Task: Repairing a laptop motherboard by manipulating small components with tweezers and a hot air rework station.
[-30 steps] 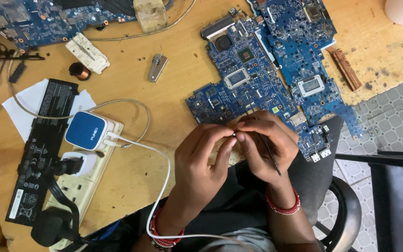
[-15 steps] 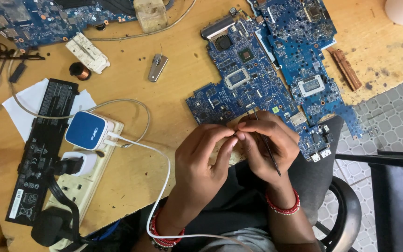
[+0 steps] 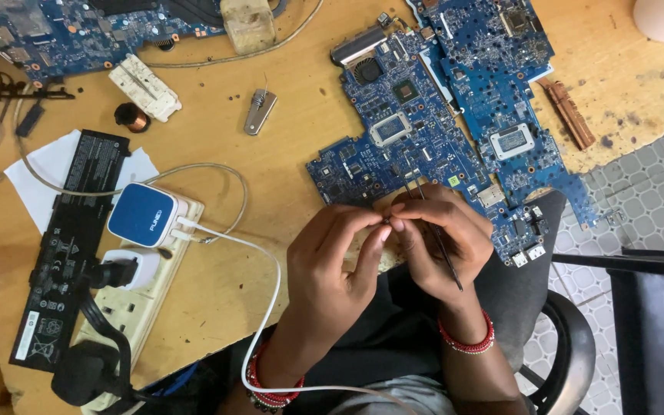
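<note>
On the worn orange wooden surface [image 3: 286, 161] lies a blue L-shaped laptop circuit board [image 3: 416, 146]. At its six o'clock edge, the left hand [image 3: 328, 265] and right hand [image 3: 439, 246] meet fingertip to fingertip, pinching something too small to identify; the right hand also grips thin black tweezers [image 3: 439, 238].

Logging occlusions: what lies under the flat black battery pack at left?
A white paper sheet shows under the battery pack's upper end, on the wooden table. Anything beneath its lower part is covered.
</note>
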